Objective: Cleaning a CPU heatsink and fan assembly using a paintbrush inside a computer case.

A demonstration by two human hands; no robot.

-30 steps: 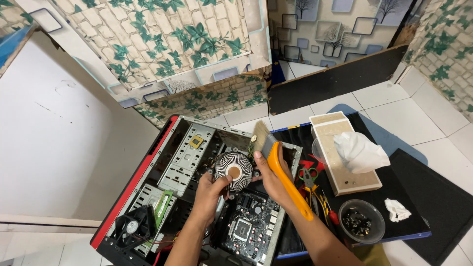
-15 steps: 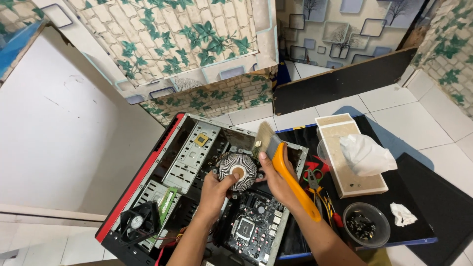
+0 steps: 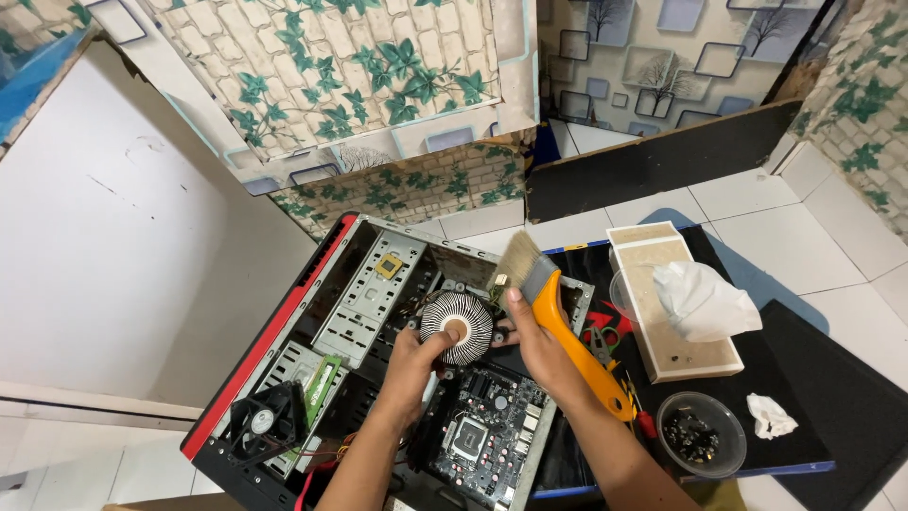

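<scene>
An open computer case (image 3: 312, 284) with a red edge lies on the floor. My left hand (image 3: 413, 364) grips a round finned cooler (image 3: 457, 326) held above the green-black motherboard (image 3: 482, 431). My right hand (image 3: 539, 345) holds an orange-handled paintbrush (image 3: 553, 312), bristles pointing up and away beside the cooler; its fingertips also touch the cooler's right rim. A black case fan (image 3: 263, 421) sits at the case's near left corner.
A black mat (image 3: 813, 369) lies right of the case with a white wooden tray (image 3: 662, 350) holding crumpled tissue (image 3: 705, 301), a clear bowl of screws (image 3: 702, 433), another tissue (image 3: 768, 414) and red-handled tools (image 3: 605, 345). Leaf-patterned panels (image 3: 359, 85) stand behind.
Both hands have stayed on the cooler and brush; the cooler has shifted slightly within the case and the camera view has drifted a little.
</scene>
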